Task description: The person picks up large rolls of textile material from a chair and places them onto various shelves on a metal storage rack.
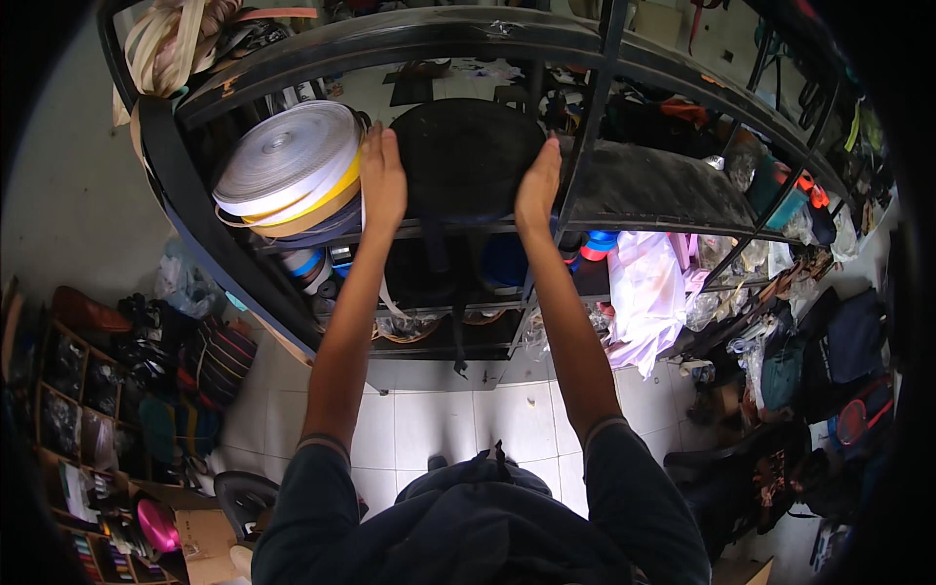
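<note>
1. Black webbing roll (470,146): upper centre of the frame, on a black metal shelf (643,190), directly between the two hands.
2. Left hand (384,185): at the roll's left side, fingers extended and together, palm turned inward, not curled shut.
3. Right hand (538,190): at the roll's right side, likewise straight-fingered and unclosed, palm inward. Both hands lie at or just beside the edge; firm contact cannot be told, and neither is clearly nearer.
4. Axis: top face round, no marked long axis; its outline reads slightly wider left to right, across the gap between the palms.
5. Appearance: matt, very dark, thick drum shape with a broad flat top; windings barely legible in shadow. Whether one roll or several stacked, cannot tell.
6. Adjacent: white webbing roll (288,151), pale and spiral-wound, above a yellow roll (336,192), upper left of the frame, just beside the left hand.
</note>
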Tool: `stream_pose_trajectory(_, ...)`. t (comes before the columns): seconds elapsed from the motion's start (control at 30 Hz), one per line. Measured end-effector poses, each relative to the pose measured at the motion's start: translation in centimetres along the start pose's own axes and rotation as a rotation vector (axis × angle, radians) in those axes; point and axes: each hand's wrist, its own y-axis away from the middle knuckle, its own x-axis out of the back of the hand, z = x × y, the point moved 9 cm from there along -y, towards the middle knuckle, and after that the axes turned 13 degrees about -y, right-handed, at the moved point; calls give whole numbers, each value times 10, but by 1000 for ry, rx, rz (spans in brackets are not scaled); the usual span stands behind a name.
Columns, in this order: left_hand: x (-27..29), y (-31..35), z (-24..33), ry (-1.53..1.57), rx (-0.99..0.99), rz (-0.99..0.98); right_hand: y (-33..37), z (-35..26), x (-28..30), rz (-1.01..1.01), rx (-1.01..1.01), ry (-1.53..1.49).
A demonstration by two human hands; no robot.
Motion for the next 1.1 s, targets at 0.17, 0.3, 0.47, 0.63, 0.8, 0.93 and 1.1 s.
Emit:
stream_pose_trajectory(0.17,-12,10,28,-46,-203,55,9,-27,-6,-14,127,124)
stream_pose_trajectory(0.3,2,5,25,-122,-266,142,24,-31,-6,-144,178,155)
stream_pose_trajectory(0.47,29,58,60,-77,-248,178,54,-45,18,-327,300,189)
stream_pose_trajectory(0.63,-2,100,78,-159,-281,-44,69,-31,11,-385,355,272)
stream_pose_trajectory(0.8,-3,95,81,-481,-413,5,71,-30,7,-325,363,340)
stream_pose_trajectory(0.93,8,95,71,-576,-411,14,76,-37,3,-298,375,378)
stream_pose_trajectory(1.1,28,139,69,-469,-304,3,79,-39,14,-319,331,266)
